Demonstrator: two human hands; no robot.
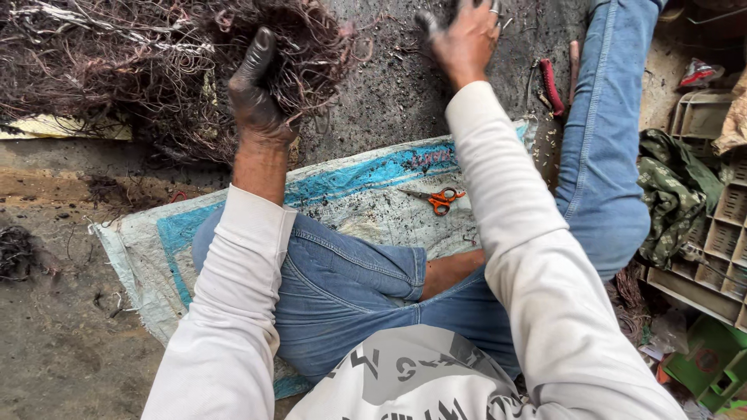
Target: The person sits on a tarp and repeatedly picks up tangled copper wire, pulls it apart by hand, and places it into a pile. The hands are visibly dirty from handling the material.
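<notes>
At the bottom of the frame the person sat cross-legged in blue jeans (342,288) and a pale long-sleeved shirt (233,327), on a woven sack (366,187) printed in white and blue that lay flat on the dirty ground. On the sack, a little right of the middle of the frame, lay a pair of orange-handled scissors (441,200), well apart from both hands. Higher, in the upper middle of the frame, the left hand (257,97) was black with soot and pressed into the lower right edge of the tangled wire heap (156,70); its fingers were curled into the strands, so it looked closed on a bunch of wire, though how firmly could not be told. The heap filled the upper left of the frame and spread mainly left and up from this hand, with no clear long axis, only a loose mass. The right hand (465,35) was at the top edge, right of the heap, its fingers spread and partly cut off by the frame; whether it held some thin strands could not be told. The left hand was clearly the nearer one to the heap. Right of the right hand a red-handled tool (551,84) lay on the ground, and grey trays (712,233) stood at the right edge.
</notes>
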